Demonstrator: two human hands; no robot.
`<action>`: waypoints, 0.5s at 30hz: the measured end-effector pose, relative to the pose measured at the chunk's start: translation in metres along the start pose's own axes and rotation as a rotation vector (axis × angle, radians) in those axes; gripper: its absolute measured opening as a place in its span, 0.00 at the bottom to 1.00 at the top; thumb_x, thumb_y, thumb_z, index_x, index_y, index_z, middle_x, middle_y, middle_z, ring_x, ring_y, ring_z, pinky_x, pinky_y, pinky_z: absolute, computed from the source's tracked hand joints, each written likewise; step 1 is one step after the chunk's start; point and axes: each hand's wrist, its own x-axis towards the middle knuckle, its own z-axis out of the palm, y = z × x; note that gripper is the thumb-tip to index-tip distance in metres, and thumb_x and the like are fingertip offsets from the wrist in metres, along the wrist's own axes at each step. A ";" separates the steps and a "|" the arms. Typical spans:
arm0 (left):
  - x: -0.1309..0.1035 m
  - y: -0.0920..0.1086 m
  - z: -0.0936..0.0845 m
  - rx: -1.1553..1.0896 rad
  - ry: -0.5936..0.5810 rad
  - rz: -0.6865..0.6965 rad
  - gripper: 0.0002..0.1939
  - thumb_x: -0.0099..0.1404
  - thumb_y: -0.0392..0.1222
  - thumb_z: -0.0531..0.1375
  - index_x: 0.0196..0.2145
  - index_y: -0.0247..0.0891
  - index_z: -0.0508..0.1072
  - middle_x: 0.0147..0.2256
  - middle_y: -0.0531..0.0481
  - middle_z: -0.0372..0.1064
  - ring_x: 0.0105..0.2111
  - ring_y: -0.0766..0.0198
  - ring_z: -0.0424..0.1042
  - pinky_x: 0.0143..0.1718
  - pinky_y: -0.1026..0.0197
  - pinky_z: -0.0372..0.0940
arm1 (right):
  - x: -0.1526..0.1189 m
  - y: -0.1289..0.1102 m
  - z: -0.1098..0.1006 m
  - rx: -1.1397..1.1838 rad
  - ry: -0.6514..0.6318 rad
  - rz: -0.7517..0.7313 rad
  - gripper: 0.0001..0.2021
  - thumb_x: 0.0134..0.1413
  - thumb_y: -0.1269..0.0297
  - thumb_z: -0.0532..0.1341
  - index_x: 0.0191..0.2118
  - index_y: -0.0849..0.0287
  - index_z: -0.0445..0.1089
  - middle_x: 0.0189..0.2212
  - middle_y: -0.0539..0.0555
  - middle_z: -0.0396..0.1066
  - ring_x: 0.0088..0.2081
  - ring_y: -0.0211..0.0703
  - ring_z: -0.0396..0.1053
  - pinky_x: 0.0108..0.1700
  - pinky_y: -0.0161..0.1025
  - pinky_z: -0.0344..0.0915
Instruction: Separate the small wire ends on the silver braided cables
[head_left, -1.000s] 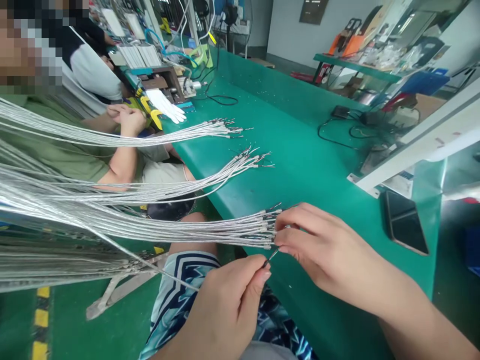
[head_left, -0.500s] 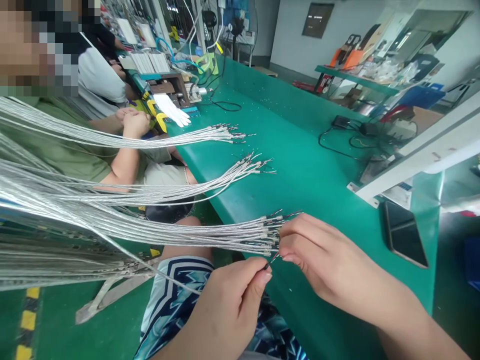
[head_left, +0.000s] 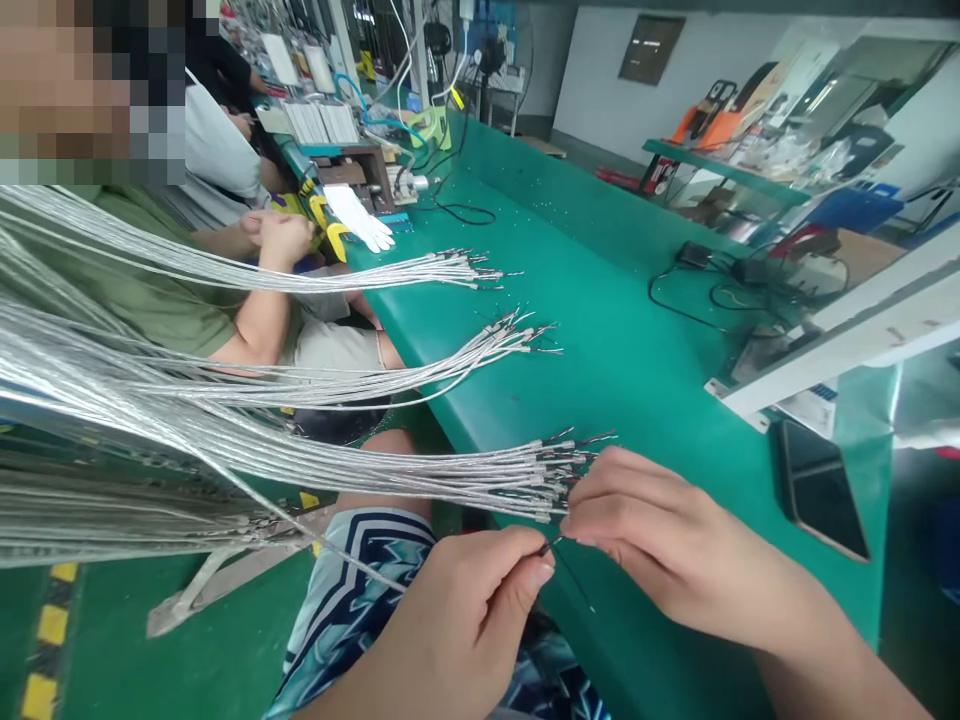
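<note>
My left hand (head_left: 480, 600) is closed on a single silvery cable (head_left: 352, 558), pinching it near its end between thumb and forefinger. Dark thin wires (head_left: 576, 580) stick out of that end, one hanging down to the right. My right hand (head_left: 652, 530) pinches the tip of a thin wire from the same cable end, just right of the left thumb. Right behind my hands lies a thick bundle of silvery cables (head_left: 450, 475), its stripped ends showing dark and reddish wires. Two more cable bundles, a middle one (head_left: 450, 372) and a far one (head_left: 390, 274), rest across the table edge.
The green table (head_left: 600, 350) holds a phone (head_left: 821, 490) at right, beside a white metal post (head_left: 847, 330). Black cords with an adapter (head_left: 694, 255) lie at the back. A person in a green shirt (head_left: 187, 310) sits at left, near a white glove (head_left: 360, 218).
One dark wire now hangs apart from the cable end between my hands. My right hand's fingertips have drawn slightly away from the left thumb. The view has shifted a little.
</note>
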 end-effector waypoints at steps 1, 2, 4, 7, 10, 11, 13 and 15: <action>0.000 0.003 -0.002 0.003 -0.003 0.001 0.19 0.79 0.47 0.48 0.32 0.40 0.68 0.25 0.57 0.60 0.24 0.67 0.57 0.26 0.61 0.47 | 0.000 0.000 0.000 0.010 0.017 -0.019 0.12 0.68 0.78 0.58 0.52 0.57 0.69 0.42 0.54 0.71 0.43 0.45 0.64 0.44 0.44 0.64; 0.000 0.006 -0.003 0.006 -0.009 -0.003 0.19 0.79 0.47 0.48 0.33 0.40 0.71 0.26 0.56 0.63 0.24 0.67 0.59 0.26 0.62 0.48 | 0.000 0.000 0.000 0.024 0.036 -0.040 0.12 0.67 0.78 0.59 0.52 0.57 0.69 0.41 0.54 0.71 0.43 0.44 0.64 0.44 0.45 0.64; -0.001 0.011 -0.007 0.000 -0.029 -0.033 0.19 0.78 0.49 0.49 0.38 0.40 0.76 0.30 0.53 0.70 0.27 0.65 0.64 0.27 0.63 0.52 | 0.001 0.000 0.001 0.078 0.068 -0.069 0.13 0.66 0.78 0.60 0.51 0.57 0.69 0.41 0.53 0.73 0.42 0.44 0.65 0.45 0.45 0.64; -0.004 0.013 -0.013 -0.032 -0.098 -0.116 0.19 0.76 0.51 0.52 0.41 0.41 0.79 0.36 0.51 0.75 0.33 0.62 0.69 0.29 0.65 0.56 | 0.002 0.000 0.004 0.196 0.067 -0.074 0.13 0.65 0.79 0.62 0.51 0.58 0.69 0.40 0.53 0.75 0.41 0.42 0.67 0.47 0.45 0.64; -0.007 0.012 -0.017 -0.103 -0.156 -0.177 0.19 0.75 0.53 0.54 0.40 0.41 0.81 0.37 0.50 0.75 0.36 0.60 0.70 0.30 0.66 0.58 | 0.004 0.001 0.005 0.312 0.040 -0.077 0.11 0.65 0.78 0.62 0.50 0.58 0.68 0.41 0.53 0.76 0.40 0.41 0.68 0.48 0.44 0.65; -0.008 0.011 -0.019 -0.132 -0.168 -0.183 0.19 0.75 0.54 0.54 0.40 0.40 0.81 0.36 0.50 0.75 0.36 0.60 0.70 0.31 0.66 0.59 | 0.005 0.001 0.005 0.333 0.031 -0.076 0.11 0.66 0.78 0.61 0.49 0.58 0.68 0.41 0.54 0.76 0.40 0.41 0.69 0.48 0.44 0.65; -0.008 0.011 -0.020 -0.185 -0.194 -0.184 0.20 0.75 0.54 0.53 0.39 0.41 0.80 0.35 0.50 0.73 0.37 0.60 0.69 0.33 0.66 0.59 | 0.005 -0.001 0.005 0.353 0.014 -0.072 0.11 0.66 0.78 0.60 0.49 0.57 0.67 0.40 0.53 0.76 0.40 0.42 0.68 0.46 0.43 0.65; -0.007 0.013 -0.020 -0.212 -0.225 -0.183 0.20 0.75 0.54 0.52 0.38 0.42 0.80 0.35 0.50 0.71 0.38 0.59 0.69 0.34 0.66 0.58 | 0.004 -0.004 0.006 0.350 0.006 -0.039 0.13 0.64 0.80 0.58 0.48 0.57 0.66 0.39 0.53 0.74 0.39 0.42 0.66 0.45 0.42 0.65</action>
